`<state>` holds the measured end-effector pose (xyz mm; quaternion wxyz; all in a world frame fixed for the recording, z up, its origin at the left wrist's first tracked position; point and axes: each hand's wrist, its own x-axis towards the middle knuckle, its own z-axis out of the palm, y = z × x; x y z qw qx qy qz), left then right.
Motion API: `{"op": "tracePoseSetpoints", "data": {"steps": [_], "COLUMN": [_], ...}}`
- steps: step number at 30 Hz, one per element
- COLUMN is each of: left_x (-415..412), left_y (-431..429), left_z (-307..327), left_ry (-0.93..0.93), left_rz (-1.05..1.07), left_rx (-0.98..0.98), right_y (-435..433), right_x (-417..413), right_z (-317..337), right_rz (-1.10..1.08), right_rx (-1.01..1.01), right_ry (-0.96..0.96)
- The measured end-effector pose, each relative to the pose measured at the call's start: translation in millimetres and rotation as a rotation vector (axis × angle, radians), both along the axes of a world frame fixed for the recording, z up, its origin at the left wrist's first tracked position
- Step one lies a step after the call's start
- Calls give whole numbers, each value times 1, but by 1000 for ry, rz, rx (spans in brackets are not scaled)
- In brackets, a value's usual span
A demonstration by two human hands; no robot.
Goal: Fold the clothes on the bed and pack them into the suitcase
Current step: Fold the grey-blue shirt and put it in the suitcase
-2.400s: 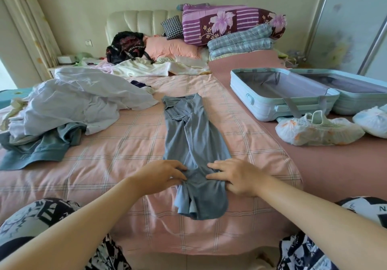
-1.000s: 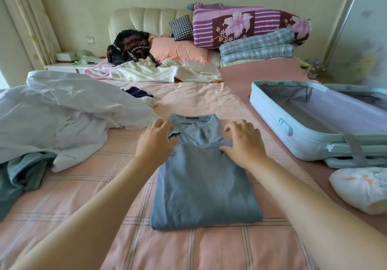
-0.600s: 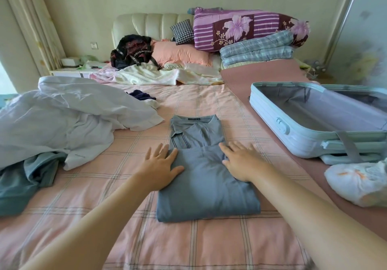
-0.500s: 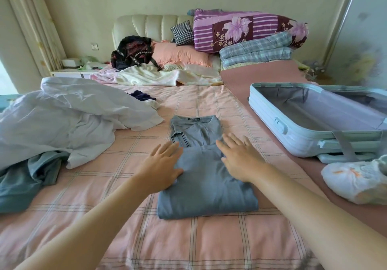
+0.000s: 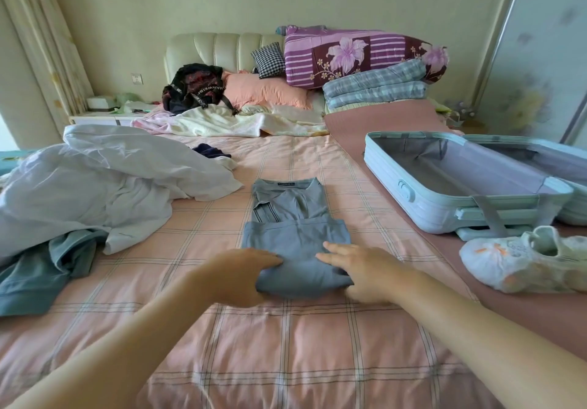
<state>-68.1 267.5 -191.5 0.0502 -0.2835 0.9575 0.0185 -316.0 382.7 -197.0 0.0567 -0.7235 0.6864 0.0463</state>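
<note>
A grey-blue collared shirt [image 5: 295, 237] lies folded in the middle of the pink checked bed [image 5: 286, 345], collar pointing away from me. My left hand [image 5: 241, 275] grips its near left corner, fingers on top and thumb tucked beneath. My right hand [image 5: 365, 269] grips the near right corner the same way, and the near edge is bunched up a little between them. The light blue suitcase [image 5: 444, 208] lies open on the right of the bed with nothing in its near half. A heap of white clothing [image 5: 111, 180] and a teal garment [image 5: 41, 272] lie on the left.
A pale shoe in a plastic bag [image 5: 524, 262] lies just in front of the suitcase. Pillows, folded quilts [image 5: 365, 56], a black bag [image 5: 193, 87] and loose bedding [image 5: 238, 122] crowd the headboard end. A small dark garment [image 5: 209, 151] lies behind the white heap.
The long shirt was folded in half toward the collar. Both hands then smoothed the top and slid back to the near edge, where they now hold its corners.
</note>
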Motion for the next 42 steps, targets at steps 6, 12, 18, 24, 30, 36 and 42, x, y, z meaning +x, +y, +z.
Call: {"op": "tracePoseSetpoints", "data": {"steps": [6, 12, 18, 24, 30, 36, 42], "left_x": [1, 6, -21, -56, -89, -74, -62], "left_y": [-8, -24, -75, -78, -65, -74, -73], "left_z": [39, 61, 38, 13, -19, -43, -41], "left_ry": [20, 400, 704, 802, 391, 186, 46], "left_rz": [177, 294, 503, 492, 72, 209, 363], "left_rx": [191, 630, 199, -68, -91, 79, 49], "right_y": [-2, -12, -69, -111, -125, -112, -105], "right_x": [-11, -22, -35, -30, -10, -22, -18], "right_z": [22, 47, 33, 3, 4, -30, -22], "right_rz": [-82, -200, -349, -497, -142, -219, -166], "right_rx": [-13, -108, -615, -699, -448, -44, -167], "right_ry": [-325, -656, -574, -338, -65, -202, 0]}}
